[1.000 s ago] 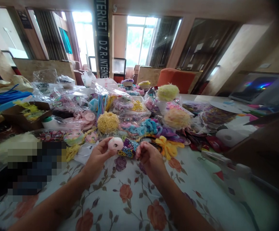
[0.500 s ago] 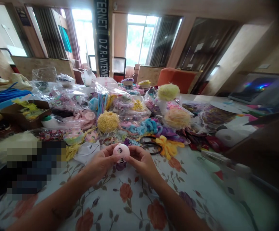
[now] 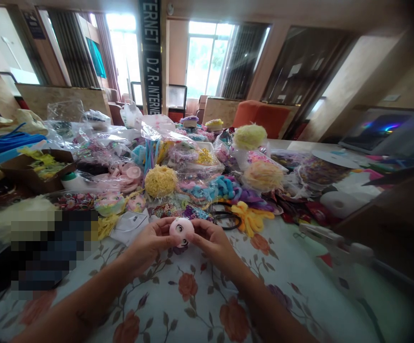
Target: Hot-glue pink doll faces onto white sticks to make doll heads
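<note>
Between my two hands is a small, pale pink doll head (image 3: 182, 229) with large painted eyes, held just above the flowered tablecloth (image 3: 150, 290). My left hand (image 3: 157, 238) grips its left side, thumb on the front and fingers behind. From the other side my right hand (image 3: 207, 236) pinches it, the thumb resting near the painted face. Just beyond the head lie small bags of colourful beads (image 3: 196, 213). A white paper or cloth piece (image 3: 130, 225) is left of my left hand, and yellow fuzzy stems (image 3: 250, 216) lie beyond my right hand.
A heap of plastic-bagged craft supplies spans the back of the table, with a yellow yarn ball (image 3: 160, 181) and a peach one (image 3: 263, 176). A white glue gun (image 3: 339, 250) lies at the right. An open cardboard box (image 3: 55, 174) stands at the left.
The doll head has shifted slightly right and down and its face has turned a little. Both hands keep their hold on it.
</note>
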{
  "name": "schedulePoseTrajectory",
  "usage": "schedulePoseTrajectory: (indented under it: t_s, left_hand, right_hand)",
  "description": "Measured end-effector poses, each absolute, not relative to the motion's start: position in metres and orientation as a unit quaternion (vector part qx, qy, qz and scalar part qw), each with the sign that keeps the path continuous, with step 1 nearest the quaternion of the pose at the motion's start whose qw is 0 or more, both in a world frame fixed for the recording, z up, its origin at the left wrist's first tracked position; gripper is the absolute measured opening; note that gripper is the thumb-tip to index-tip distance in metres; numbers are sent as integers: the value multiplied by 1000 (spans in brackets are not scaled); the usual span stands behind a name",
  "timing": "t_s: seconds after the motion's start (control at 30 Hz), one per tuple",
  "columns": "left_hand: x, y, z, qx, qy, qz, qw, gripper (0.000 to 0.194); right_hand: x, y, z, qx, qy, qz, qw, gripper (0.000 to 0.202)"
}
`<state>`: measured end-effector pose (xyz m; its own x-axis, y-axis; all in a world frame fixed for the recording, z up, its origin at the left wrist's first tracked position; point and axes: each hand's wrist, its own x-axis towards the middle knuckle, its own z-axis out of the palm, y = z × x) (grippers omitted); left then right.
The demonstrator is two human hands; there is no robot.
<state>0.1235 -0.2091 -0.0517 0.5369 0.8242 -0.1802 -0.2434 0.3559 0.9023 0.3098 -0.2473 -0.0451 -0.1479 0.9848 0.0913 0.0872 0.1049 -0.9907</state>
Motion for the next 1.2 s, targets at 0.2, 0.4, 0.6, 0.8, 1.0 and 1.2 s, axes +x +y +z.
schedulePoseTrajectory:
  t_s: [0.2,0.4,0.6,0.8,1.0,1.2]
  left_hand:
    - [126,-209,-52,433,340,361,752,48]
    - [127,-211,-54,431,334,373,751,43]
    - [131,-217,-52,454,344,399,719,43]
    - [134,-220,-53,449,355,414,708,45]
    - [135,-219,-58,444,358,421,705,47]
    - [135,-218,-59,459,329,410,716,46]
  right_hand:
    - [311,-246,-43,-435,-597,500,453,30]
    - [307,-245,-48,-459,-584,476,472,30]
    - [303,-247,-52,-466,-555,475,499,34]
    - [304,-247,-47,-468,-587,451,482,33]
    - [305,-249,-46,-467,-599,436,483,31]
    - [304,-248,-49,-481,-549,460,506,31]
